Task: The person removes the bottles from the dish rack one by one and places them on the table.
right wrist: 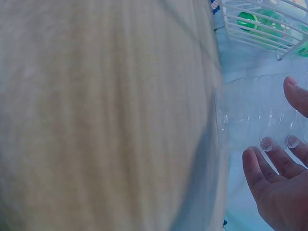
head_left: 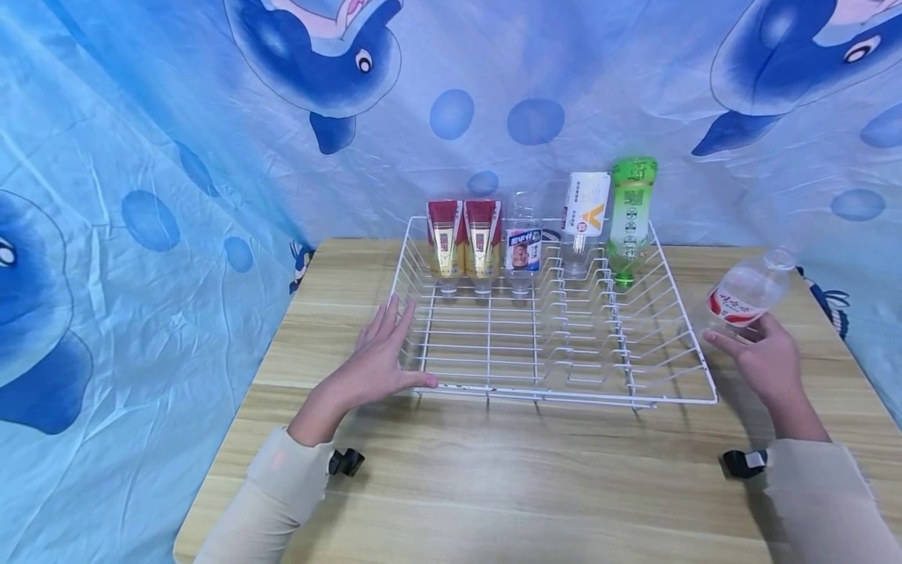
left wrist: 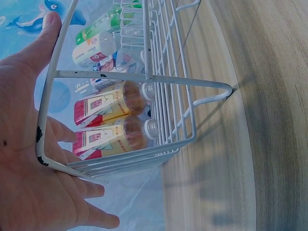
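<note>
At the front left corner of a white wire rack, my left hand rests with fingers spread. Its thumb lies by the front rim and the other fingers by the left side. To the right of the rack, my right hand holds a clear plastic bottle with a red and white label, thumb on one side and fingers on the other. In the right wrist view, the base of this bottle is at the table surface. Its upper part lies outside that view.
Along the rack's back, several bottles stand cap down: two red and yellow bottles, a clear one with a blue label, a white-labelled one and a green one. A blue dolphin-print curtain hangs behind the wooden table.
</note>
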Demonstrator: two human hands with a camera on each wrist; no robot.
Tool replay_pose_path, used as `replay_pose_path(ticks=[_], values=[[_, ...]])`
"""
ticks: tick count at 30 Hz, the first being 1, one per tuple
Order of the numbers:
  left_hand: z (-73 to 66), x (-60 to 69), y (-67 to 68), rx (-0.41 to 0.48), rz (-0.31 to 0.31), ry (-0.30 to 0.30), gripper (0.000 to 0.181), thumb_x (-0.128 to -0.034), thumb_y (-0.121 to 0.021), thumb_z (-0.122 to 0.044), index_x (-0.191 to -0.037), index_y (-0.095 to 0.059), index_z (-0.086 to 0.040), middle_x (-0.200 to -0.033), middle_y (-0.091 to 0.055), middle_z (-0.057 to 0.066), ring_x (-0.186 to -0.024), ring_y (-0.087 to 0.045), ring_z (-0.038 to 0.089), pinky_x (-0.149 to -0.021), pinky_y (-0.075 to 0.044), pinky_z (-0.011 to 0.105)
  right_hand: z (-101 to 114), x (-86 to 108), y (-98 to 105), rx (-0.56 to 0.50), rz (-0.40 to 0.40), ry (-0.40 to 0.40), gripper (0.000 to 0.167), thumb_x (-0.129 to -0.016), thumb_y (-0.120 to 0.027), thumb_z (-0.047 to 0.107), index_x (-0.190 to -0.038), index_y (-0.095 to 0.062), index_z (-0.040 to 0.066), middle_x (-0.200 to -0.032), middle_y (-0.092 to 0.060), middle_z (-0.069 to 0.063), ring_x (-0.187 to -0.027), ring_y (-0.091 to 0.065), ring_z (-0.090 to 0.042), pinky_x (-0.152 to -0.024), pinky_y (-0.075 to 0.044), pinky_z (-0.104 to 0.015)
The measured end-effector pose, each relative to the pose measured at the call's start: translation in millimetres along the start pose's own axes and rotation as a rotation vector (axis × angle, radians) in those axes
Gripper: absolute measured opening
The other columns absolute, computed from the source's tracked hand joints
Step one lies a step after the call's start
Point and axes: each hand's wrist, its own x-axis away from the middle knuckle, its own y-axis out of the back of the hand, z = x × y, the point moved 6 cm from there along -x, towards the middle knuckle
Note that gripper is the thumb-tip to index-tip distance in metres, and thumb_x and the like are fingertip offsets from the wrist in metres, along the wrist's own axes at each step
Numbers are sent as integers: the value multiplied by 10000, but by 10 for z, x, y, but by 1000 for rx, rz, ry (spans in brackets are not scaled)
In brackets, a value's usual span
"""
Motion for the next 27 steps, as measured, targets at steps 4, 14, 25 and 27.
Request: replay_pose_path(ticks=[4,14,25,27], values=[[-5,-7,1,4,1,-3,1302,-750,-767,-680,-1625,52,-174,-1648,227,117,-1508,189,313,-1187,36,631,-28,-2,-16,-8,2,-7,912,-960,-670,448,-1594,-180,13,-1594,-233,-317,-1415,-256,-556,-1075,-261,-732],[6,-6,-12,5,-5,-1,1287,-767,-810,-595,-1624,52,-174,-1653,216,121,-1508,191,303,-1187,28,637,-90,-2,-46,-51,6,-20,921,-951,-653,503,-1627,-146,138,-1628,-170,-281,-1450,-199,-530,-1100,-219,-728],[20,-9,-13,18,-7,-3,1295,-756,-813,-606,-1626,29,-146,-1652,215,103,-1514,169,323,-1186,18,645,-90,-4,-65,-36,20,-41,909,-952,-646,513,-1626,-165,137,-1628,-183,-274,-1442,-225,-531,-1075,-256,-737],[20,-8,-14,18,-7,-3,1295,-757,-812,-608,-1626,29,-145,-1654,208,115,-1513,170,323,-1187,23,640,-94,-11,-69,-45,20,-39,932,-950,-657,499,-1630,-130,143,-1633,-164,-273,-1450,-210,-524,-1090,-244,-727]])
